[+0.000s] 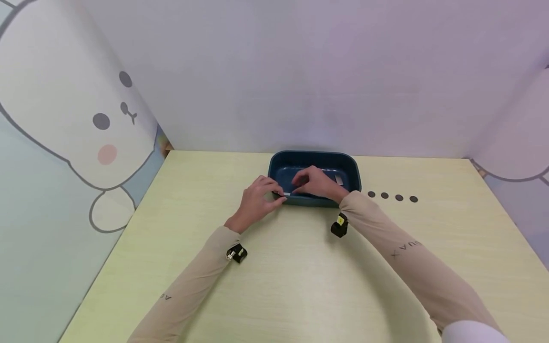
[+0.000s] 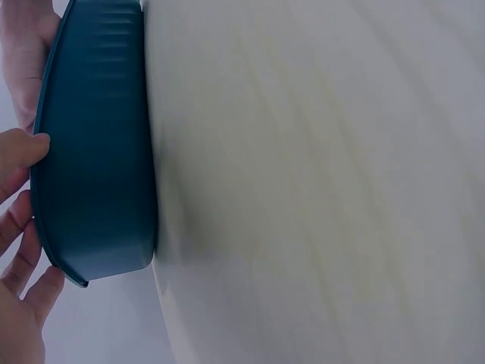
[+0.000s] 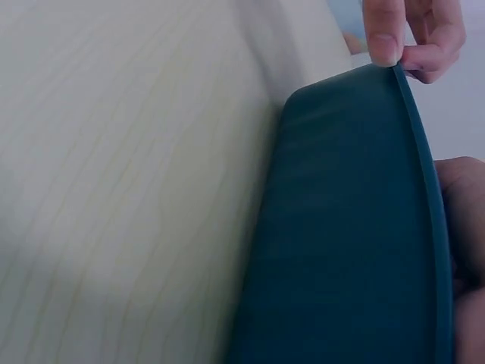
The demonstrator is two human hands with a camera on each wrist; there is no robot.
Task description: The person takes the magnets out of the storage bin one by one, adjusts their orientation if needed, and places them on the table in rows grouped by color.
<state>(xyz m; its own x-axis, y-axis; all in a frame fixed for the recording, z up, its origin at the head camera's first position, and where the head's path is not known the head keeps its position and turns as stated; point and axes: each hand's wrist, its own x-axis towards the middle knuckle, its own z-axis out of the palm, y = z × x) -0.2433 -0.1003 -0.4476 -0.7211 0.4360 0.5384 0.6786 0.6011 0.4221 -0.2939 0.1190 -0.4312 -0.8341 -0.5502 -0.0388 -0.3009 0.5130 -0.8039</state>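
A dark blue plastic bin (image 1: 315, 202) with rounded corners stands at the table's far side. My left hand (image 1: 259, 199) pinches its rim at the front left corner. The left thumb (image 3: 384, 47) presses the rim from outside, and the other fingers bend over it. My right hand (image 1: 316, 183) reaches down inside the bin, close behind the front wall, with bent fingers. I cannot tell whether it holds anything. A small white piece (image 1: 287, 194) shows inside near the left fingertips. Another pale piece (image 1: 339, 180) lies at the bin's right end.
Several dark round discs (image 1: 384, 195) lie in a row on the light wooden table (image 1: 291, 286), to the right of the bin. A pale wall (image 1: 300, 85) rises right behind the bin. Small black cameras (image 1: 340, 226) hang at both wrists.
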